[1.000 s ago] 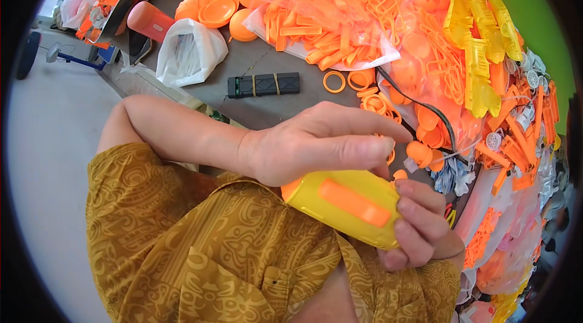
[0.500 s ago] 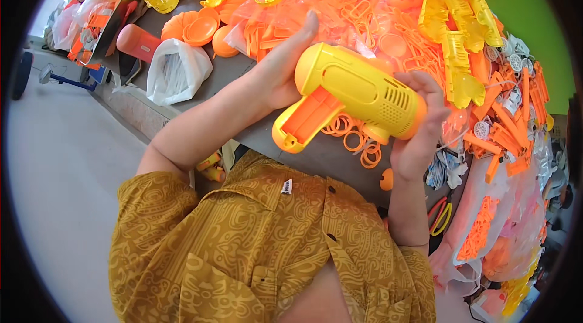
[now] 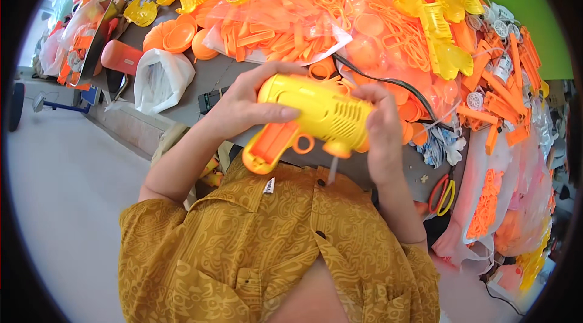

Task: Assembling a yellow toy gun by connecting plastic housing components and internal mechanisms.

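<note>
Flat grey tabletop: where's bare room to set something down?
Best: flat grey tabletop between the white plastic bag, round orange plastic pieces and black rectangular block. Smaller: between crumpled blue-and-white pieces and the red-and-yellow-handled tool. Crowded: far side, heaped orange plastic parts and yellow plastic shells.

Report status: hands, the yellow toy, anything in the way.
Left hand gripping yellow toy near handle end; right hand on its vented end. Orange handle recess exposed. Black cord and orange parts beyond; nothing visibly blocking.

Yellow-and-orange casing, ochre swirl-patterned shirt, grey table
</note>
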`<action>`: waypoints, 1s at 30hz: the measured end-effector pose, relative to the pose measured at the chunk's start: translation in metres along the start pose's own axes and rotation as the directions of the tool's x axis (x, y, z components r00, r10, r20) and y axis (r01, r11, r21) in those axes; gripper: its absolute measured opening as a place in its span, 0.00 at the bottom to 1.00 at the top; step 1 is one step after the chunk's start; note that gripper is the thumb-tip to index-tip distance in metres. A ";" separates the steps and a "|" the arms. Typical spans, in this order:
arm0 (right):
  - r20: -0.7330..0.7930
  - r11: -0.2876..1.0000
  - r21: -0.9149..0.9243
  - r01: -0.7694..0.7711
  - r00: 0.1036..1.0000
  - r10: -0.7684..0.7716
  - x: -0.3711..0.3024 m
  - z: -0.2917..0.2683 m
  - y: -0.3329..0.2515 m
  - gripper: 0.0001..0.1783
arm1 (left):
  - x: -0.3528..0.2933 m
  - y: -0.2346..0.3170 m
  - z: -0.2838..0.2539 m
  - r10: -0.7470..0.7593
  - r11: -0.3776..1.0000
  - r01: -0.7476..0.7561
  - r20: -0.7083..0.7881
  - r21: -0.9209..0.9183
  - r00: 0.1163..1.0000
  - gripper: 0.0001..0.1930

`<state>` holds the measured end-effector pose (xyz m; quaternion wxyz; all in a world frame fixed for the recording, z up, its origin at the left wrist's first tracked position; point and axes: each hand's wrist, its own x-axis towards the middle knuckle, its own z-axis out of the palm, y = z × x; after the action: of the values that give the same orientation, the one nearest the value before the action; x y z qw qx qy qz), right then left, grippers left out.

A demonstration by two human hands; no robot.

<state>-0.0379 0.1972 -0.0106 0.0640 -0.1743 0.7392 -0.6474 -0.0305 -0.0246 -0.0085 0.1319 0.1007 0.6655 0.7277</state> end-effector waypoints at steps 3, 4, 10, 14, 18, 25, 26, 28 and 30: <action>0.097 1.000 -0.002 -0.030 0.995 0.030 -0.027 0.008 0.010 0.29 | -0.014 -0.017 -0.001 -0.123 0.984 0.130 0.066 -0.122 0.990 0.28; 0.117 0.995 0.055 -0.086 0.990 0.079 -0.034 0.012 0.008 0.29 | -0.020 -0.022 0.001 -0.118 0.985 0.126 0.069 -0.120 0.991 0.28; 0.123 0.951 -0.308 0.026 0.992 0.013 -0.054 0.011 0.020 0.27 | -0.038 -0.035 0.008 -0.053 0.998 0.050 0.082 0.040 0.995 0.30; 0.096 0.918 -0.376 0.125 0.991 -0.095 -0.051 0.011 0.022 0.24 | -0.038 -0.041 0.011 0.056 0.953 -0.070 0.054 0.294 0.997 0.31; 0.027 0.926 -0.361 0.108 0.994 -0.105 -0.039 0.004 0.031 0.21 | -0.025 -0.049 0.018 0.151 0.929 -0.146 0.012 0.341 0.989 0.32; -0.052 0.747 -0.634 0.198 0.953 -0.297 -0.020 -0.007 0.018 0.12 | -0.006 -0.057 0.028 0.348 0.836 -0.295 -0.031 0.462 0.937 0.29; -0.059 0.722 -0.665 0.191 0.951 -0.305 -0.017 -0.010 0.013 0.11 | -0.006 -0.056 0.029 0.353 0.841 -0.285 -0.065 0.461 0.933 0.29; -0.061 0.698 -0.692 0.183 0.949 -0.309 -0.009 -0.018 -0.001 0.10 | -0.008 -0.058 0.035 0.354 0.847 -0.271 -0.104 0.458 0.930 0.29; -0.080 0.685 -0.707 0.178 0.942 -0.327 0.012 -0.031 -0.015 0.08 | -0.010 -0.062 0.040 0.334 0.890 -0.245 -0.184 0.385 0.924 0.29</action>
<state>-0.0564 0.2211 0.0100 -0.1702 -0.2203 0.8975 -0.3419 -0.0045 0.0144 -0.0663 -0.0825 0.1310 0.7741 0.6139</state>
